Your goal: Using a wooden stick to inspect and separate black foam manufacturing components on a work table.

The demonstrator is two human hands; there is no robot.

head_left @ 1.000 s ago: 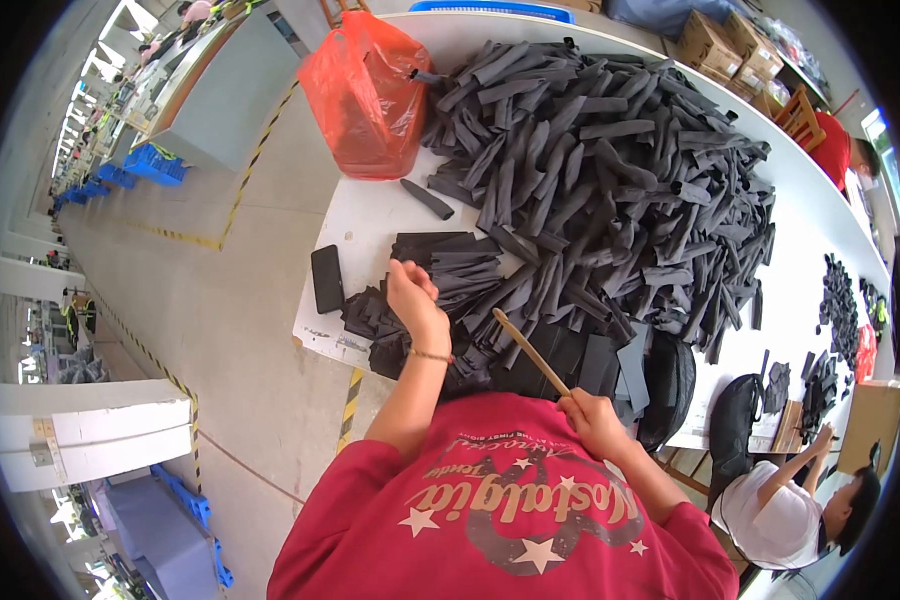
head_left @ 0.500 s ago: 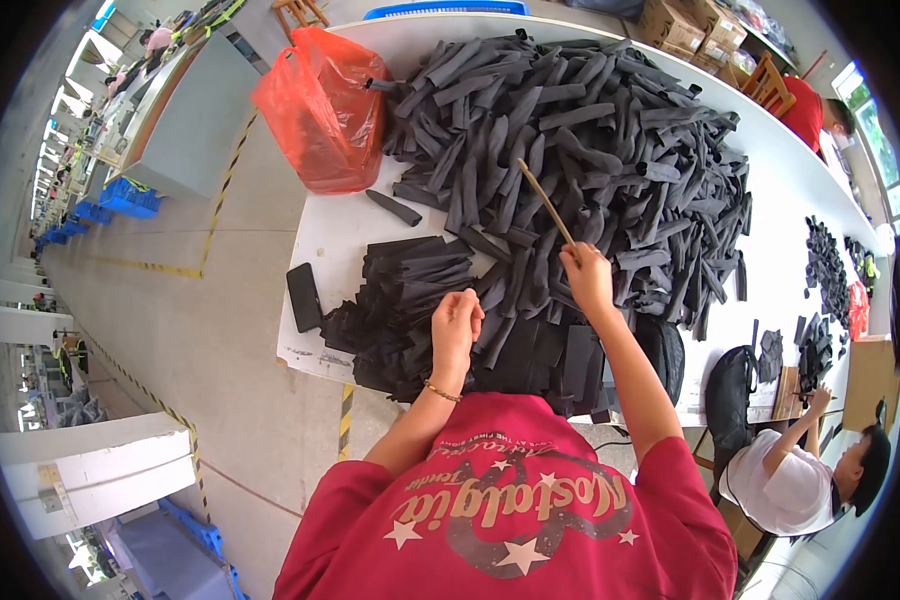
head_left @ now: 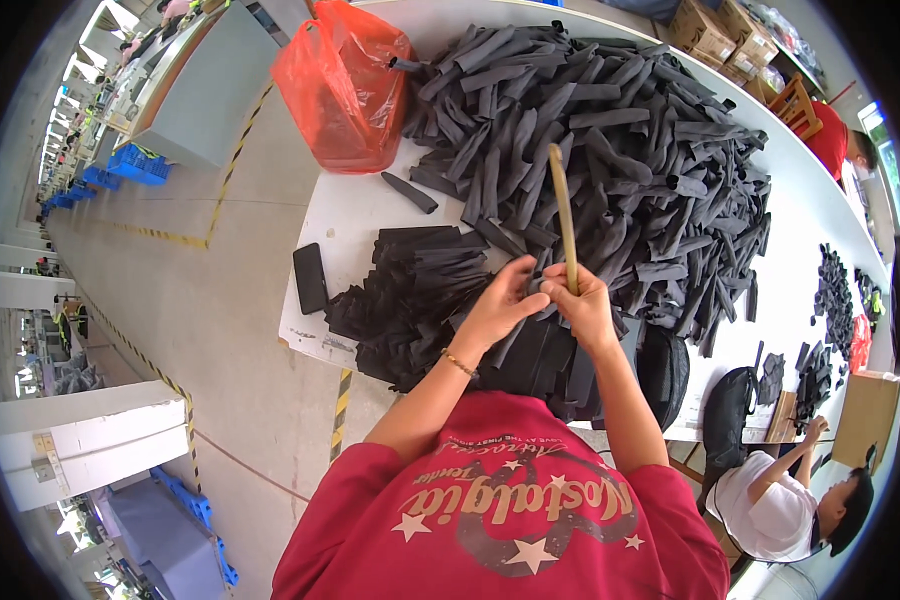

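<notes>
My right hand [head_left: 582, 302] is closed on a thin wooden stick [head_left: 562, 205], which points up and away over the heap. Beside it, my left hand [head_left: 502, 300] has its fingers curled at a small dark fabric piece [head_left: 536, 286] between the two hands; its fingertips are slightly blurred. A large heap of dark grey fabric tubes [head_left: 610, 130] spreads beyond my hands. Closer to my left arm lies a stack of flat black fabric pieces [head_left: 410, 290]. One loose tube [head_left: 409, 193] rests apart on the white table [head_left: 320, 215].
A red plastic bag [head_left: 345, 90] stands at the table's far left, and a black phone [head_left: 310, 278] lies near the left edge. A black bag [head_left: 662, 370] sits by my right arm. To the right, a co-worker in white [head_left: 770, 505] works at the same table.
My hands have come together at the small dark fabric piece. The stick has swung from leaning left to nearly upright in the picture. The whole view has shifted slightly.
</notes>
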